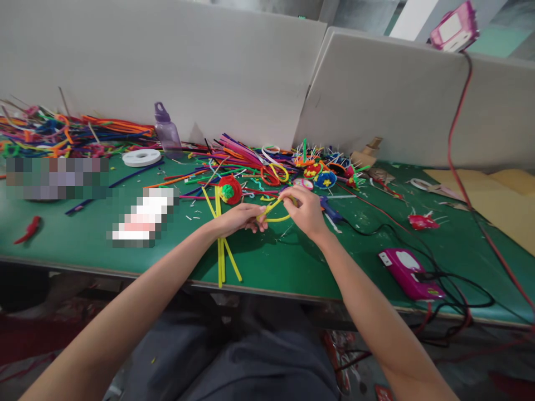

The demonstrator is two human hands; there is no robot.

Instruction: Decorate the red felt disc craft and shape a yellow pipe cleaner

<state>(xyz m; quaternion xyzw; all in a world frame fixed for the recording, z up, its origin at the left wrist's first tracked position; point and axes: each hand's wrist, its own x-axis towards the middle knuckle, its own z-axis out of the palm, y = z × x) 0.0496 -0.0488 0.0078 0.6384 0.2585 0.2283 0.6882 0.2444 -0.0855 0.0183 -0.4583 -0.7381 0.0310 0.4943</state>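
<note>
My left hand [241, 218] and my right hand [306, 209] meet over the middle of the green table [83, 239]. Both pinch one yellow pipe cleaner [276, 214], bent into a loop between them. Under my left wrist lie several straight yellow pipe cleaners [220, 245], reaching to the front edge. Just behind my left hand sits a red round craft piece with a green and yellow centre [229, 190].
A heap of coloured pipe cleaners [62, 133] runs along the back left, with a purple bottle [166, 131] and a white tape roll [141, 157]. Finished flower pieces [320, 170] lie behind my right hand. A pink device [409, 273] with black cables sits at the right front.
</note>
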